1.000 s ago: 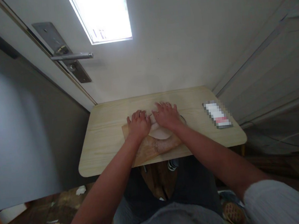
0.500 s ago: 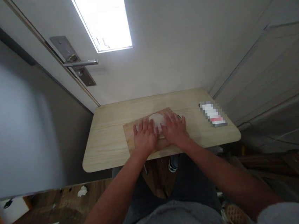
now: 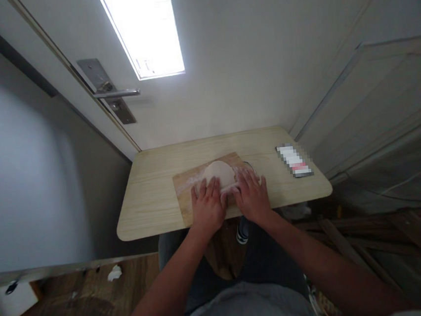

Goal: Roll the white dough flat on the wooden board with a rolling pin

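Along the worktop's (image 3: 143, 196) near edge, about midway, what have you got?

Your wooden board (image 3: 185, 200), turned slightly off square, floured in patches. Pale dough (image 3: 219, 173), flattened and roundish, lies on it, bulging toward the worktop's far edge.

Left hand?

Your left hand (image 3: 208, 205) is at the dough's near left side. Palm down, fingers extended, slightly apart, tips touching dough.

Right?

Your right hand (image 3: 252, 197) is at the near right side, over the board's right part. Fingers extended and spread, pointing toward the worktop's far edge. A pale strip runs between both hands; can't tell if that's dough edge or a separate thing, or whether your fingers have hold of it.

Anything else on the worktop?

Phone-like slab (image 3: 294, 161), pixelated, near the right edge, well apart from your hands. Beyond the far edge: pale door (image 3: 222, 92) with a metal handle (image 3: 117, 93).
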Tool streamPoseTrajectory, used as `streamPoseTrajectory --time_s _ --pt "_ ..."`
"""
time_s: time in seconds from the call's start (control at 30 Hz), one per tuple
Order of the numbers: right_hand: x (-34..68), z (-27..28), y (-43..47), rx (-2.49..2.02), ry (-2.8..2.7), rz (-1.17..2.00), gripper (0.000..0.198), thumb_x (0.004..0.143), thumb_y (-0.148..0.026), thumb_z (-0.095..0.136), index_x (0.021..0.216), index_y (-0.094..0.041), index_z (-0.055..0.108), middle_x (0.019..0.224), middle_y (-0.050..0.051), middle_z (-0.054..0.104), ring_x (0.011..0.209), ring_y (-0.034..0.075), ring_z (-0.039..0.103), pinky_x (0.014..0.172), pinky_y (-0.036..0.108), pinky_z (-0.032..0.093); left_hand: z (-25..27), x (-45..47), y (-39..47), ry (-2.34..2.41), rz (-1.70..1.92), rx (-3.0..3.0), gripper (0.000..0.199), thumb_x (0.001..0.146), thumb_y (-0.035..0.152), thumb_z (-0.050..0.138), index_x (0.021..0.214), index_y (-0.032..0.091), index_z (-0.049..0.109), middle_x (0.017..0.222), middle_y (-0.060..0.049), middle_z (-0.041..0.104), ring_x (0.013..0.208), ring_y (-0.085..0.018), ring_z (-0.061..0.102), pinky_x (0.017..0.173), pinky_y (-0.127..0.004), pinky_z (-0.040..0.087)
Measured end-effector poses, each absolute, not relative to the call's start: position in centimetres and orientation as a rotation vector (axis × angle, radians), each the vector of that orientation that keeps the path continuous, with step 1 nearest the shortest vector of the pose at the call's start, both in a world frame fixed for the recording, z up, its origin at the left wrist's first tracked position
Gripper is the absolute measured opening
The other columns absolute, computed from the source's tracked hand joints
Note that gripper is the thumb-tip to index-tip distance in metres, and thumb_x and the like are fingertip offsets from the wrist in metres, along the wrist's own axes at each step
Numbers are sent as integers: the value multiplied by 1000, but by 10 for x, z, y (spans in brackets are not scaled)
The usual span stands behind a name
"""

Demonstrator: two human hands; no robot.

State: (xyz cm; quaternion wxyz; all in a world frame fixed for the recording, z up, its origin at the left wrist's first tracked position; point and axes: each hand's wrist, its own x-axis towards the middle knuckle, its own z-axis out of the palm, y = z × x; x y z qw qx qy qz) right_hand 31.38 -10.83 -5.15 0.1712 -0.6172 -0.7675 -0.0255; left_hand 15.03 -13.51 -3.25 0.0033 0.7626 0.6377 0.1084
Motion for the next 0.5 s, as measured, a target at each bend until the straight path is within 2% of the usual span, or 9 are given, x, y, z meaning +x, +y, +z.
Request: streamPoseTrajectory --time_s 0.27,0.5 --pt "303 -43 -72 -1778 -2230 -27 52 102 -43 31 144 -17 48 153 14 44 142 31 35 116 60 12 -23 141 -99 2033 305 2408 51 102 47 24 146 31 46 157 -5 41 145 -30 33 119 -60 18" --pt "291 -36 -33 -1782 -2245 10 51 102 -44 29 144 -20 47 150 13 47 138 29 40 113 61 21 -21 128 -58 2015 298 2422 48 102 43 27 142 29 49 155 -7 43 144 -29 34 118 -60 21"
